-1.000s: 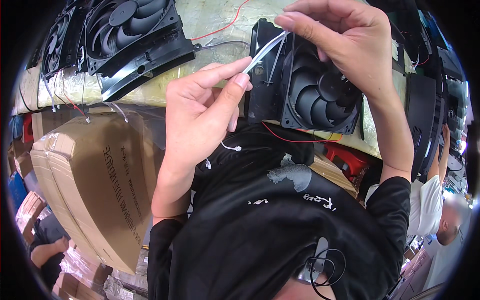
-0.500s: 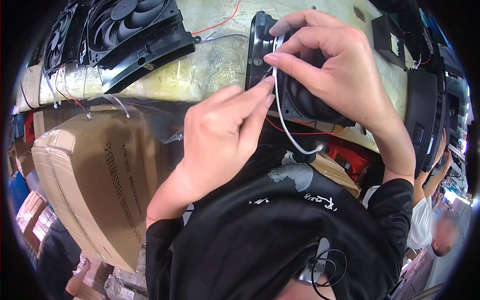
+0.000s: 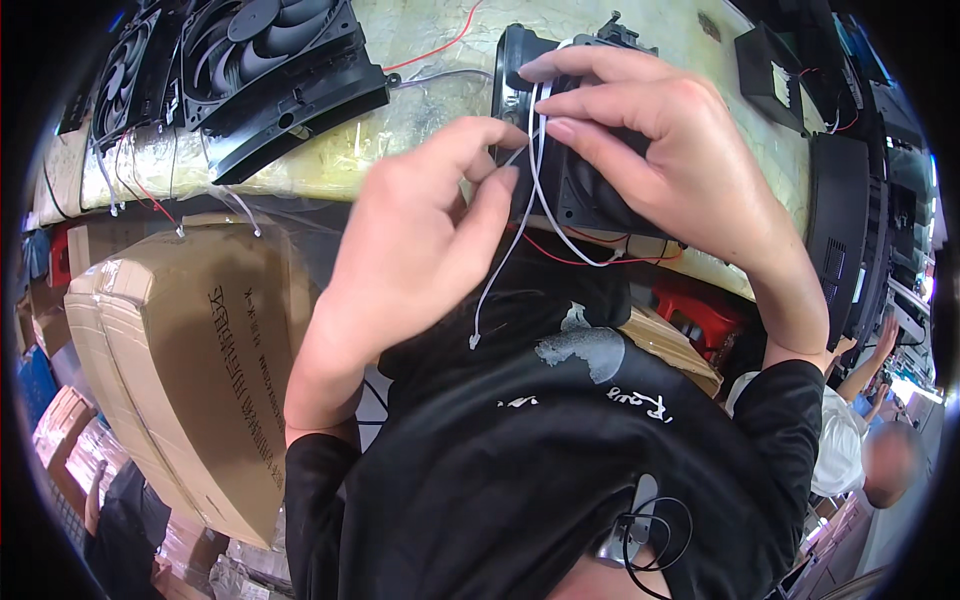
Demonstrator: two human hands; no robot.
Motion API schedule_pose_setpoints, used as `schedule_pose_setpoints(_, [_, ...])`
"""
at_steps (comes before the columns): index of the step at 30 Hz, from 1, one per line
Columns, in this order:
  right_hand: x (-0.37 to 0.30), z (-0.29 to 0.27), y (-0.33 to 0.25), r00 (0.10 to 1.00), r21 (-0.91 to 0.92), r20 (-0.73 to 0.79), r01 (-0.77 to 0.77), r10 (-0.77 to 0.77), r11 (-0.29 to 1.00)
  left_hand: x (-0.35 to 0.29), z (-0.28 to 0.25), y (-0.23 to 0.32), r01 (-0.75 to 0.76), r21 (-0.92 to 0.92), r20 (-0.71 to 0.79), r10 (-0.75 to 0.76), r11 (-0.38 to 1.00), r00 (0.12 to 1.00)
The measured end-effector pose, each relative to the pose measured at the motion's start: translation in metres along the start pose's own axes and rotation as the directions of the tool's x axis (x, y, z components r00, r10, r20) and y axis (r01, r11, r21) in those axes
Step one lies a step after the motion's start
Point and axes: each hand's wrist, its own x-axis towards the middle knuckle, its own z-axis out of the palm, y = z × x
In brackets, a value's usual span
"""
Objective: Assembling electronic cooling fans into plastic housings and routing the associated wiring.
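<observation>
A black fan unit point(image 3: 590, 195) with a dark frame lies on the bench under my hands. Over its left part, my right hand point(image 3: 665, 135) pinches white cables point(image 3: 535, 165) between thumb and fingers. Below the pinch the cables split into two loose strands, each ending in a small white connector; one connector point(image 3: 474, 341) hangs in front of my black shirt. My left hand point(image 3: 410, 235) is just left of the cables, its thumb and index fingertips apart. The right hand partly covers the fan unit.
Other black fans point(image 3: 265, 50) in frames sit at the back left, with thin wires over the bench edge. A large cardboard box point(image 3: 180, 370) stands left, below the bench point(image 3: 420, 120). Black housings point(image 3: 770, 75) are at right. A red stool point(image 3: 695, 315) is under the bench.
My left hand has drawn back left and its fingertips have parted. A second white strand now hangs separately toward my shirt. My right hand still pinches the cables, slightly lower and further left.
</observation>
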Motion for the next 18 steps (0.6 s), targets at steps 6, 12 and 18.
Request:
schedule_pose_setpoints(6, [-0.004,0.001,0.0,1.0,0.057,-0.015,-0.005,0.005,0.998,0.012,-0.007,-0.018,0.289,-0.77,0.239,-0.163,0.569,0.957])
schedule_pose_setpoints(12, [-0.002,0.0,0.0,1.0,0.062,0.009,-0.02,0.019,0.998,0.008,0.009,-0.019,0.066,-0.65,-0.041,-0.121,0.757,0.992])
schedule_pose_setpoints(18, [-0.001,0.0,0.001,1.0,0.05,0.014,-0.024,0.023,0.998,0.012,0.008,-0.024,0.154,-0.715,0.063,-0.156,0.682,0.986])
